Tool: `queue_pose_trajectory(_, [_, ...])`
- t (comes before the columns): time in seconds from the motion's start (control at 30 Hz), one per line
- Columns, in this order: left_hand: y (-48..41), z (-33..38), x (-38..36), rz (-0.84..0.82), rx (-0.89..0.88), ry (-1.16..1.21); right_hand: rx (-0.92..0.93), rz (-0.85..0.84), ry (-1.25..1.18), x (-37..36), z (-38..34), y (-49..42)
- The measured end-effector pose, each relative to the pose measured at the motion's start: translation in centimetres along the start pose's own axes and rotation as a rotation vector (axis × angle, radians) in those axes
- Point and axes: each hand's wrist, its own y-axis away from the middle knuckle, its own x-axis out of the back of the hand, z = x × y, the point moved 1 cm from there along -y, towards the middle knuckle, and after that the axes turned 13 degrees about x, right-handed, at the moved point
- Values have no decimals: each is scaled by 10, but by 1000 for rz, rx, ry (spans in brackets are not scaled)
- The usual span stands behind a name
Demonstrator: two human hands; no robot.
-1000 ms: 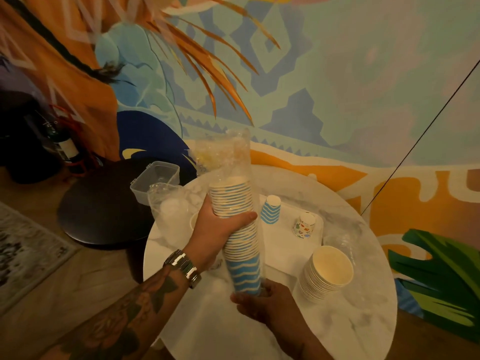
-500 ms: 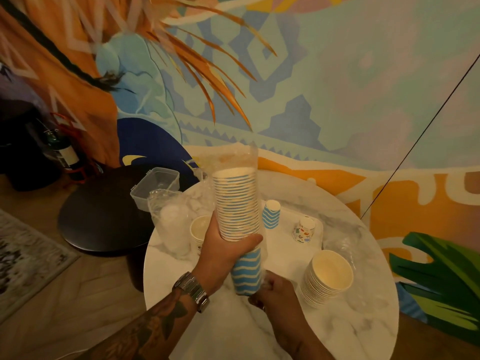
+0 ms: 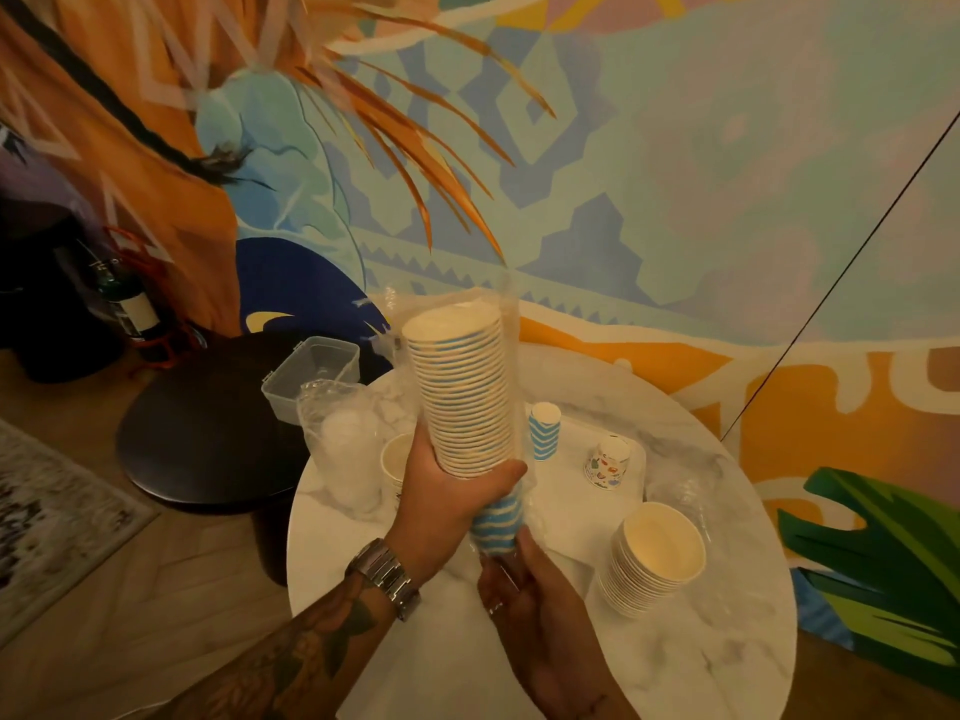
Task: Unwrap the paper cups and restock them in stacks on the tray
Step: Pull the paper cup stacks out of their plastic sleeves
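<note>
My left hand (image 3: 447, 504) grips the lower part of a tall stack of blue-striped paper cups (image 3: 465, 397) held upright above the table, its top rim bare. Clear plastic wrap (image 3: 511, 402) clings along the stack's right side. Under the stack's base, my right hand (image 3: 524, 589) pinches the wrap. On the white tray (image 3: 566, 491) behind stand a single blue-striped cup (image 3: 544, 431) and a cup with coloured prints (image 3: 607, 462).
The round marble table (image 3: 675, 667) carries a leaning stack of plain cups (image 3: 652, 561) at the right, a wrapped sleeve (image 3: 345, 454) and a cup (image 3: 397, 459) at the left. A clear plastic box (image 3: 311, 376) sits on a dark round table (image 3: 208, 433).
The wrap that rose above the stack has slid down, leaving the top cup's rim bare. My left hand has moved lower on the stack; my right hand stays below its base.
</note>
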Motion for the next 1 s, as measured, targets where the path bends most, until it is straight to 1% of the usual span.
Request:
queue_pose_trajectory(0.1, [-2, -2, 2, 1, 25, 24, 57, -18, 17, -1, -5, -2])
queue_pose_trajectory(0.2, [0, -4, 5, -14, 52, 53, 73, -50, 39, -1, -8, -2])
queue_pose_trajectory(0.33, [1, -4, 5, -73, 43, 37, 92, -94, -13, -3, -9, -3])
queue_pose_trajectory(0.43, [1, -3, 4, -118, 49, 26, 119, -123, -9, -5, -12, -3])
queue_pose_trajectory(0.63, [3, 1, 1, -143, 43, 13, 232, -168, 168, -14, -19, -4])
queue_pose_trajectory(0.77, [4, 9, 1, -137, -16, -23, 211, -208, 314, -12, -20, -7])
queue_pose_trajectory(0.9, [1, 16, 4, -124, -53, -43, 131, -269, 274, -13, -22, -1])
queue_pose_trajectory(1.0, [-3, 18, 9, -119, -57, 16, 118, -346, 426, -15, -18, 5])
